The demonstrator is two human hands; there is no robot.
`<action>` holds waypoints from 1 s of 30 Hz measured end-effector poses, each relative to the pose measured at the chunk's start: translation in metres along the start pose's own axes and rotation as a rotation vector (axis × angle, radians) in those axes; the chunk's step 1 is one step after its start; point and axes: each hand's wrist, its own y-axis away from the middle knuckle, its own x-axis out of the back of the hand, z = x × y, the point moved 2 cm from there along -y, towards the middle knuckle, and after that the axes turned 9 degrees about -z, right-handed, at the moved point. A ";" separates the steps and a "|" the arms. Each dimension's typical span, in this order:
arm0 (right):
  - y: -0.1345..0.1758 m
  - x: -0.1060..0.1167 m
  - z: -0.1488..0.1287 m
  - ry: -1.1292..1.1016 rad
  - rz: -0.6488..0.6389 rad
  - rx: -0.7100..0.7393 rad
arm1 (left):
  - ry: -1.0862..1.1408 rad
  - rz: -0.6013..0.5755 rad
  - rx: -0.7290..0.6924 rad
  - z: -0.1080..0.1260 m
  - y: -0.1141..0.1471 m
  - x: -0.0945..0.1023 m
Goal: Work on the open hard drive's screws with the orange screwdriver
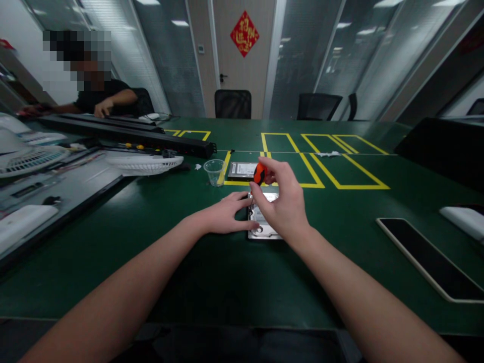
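A silver hard drive (269, 231) lies flat on the green table in front of me, partly covered by my hands. My left hand (227, 214) is at its left side, thumb on the top face and index finger near the upper left edge, steadying it. In my right hand (285, 196) is a screwdriver (260, 173) with an orange and black handle, held upright between thumb and fingers. Its shaft points down at the drive's upper left part; the tip is hard to make out. Just beyond lies a second hard drive (240, 170) with a white label.
A clear plastic cup (215, 173) stands left of the second drive. White fan parts (145, 164) and long black bars (132, 133) fill the left side. A phone (427, 257) lies at right. Yellow tape (355, 187) marks the table. Another person (106, 98) sits far left.
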 end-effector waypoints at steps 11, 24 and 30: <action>0.000 -0.002 0.005 -0.027 -0.002 0.012 | -0.013 0.001 -0.004 0.003 -0.002 0.000; -0.001 0.000 0.003 -0.020 -0.011 0.026 | -0.002 0.003 -0.002 0.002 -0.002 0.000; 0.000 -0.003 0.000 -0.085 -0.056 0.038 | 0.005 0.009 -0.011 0.001 -0.002 0.000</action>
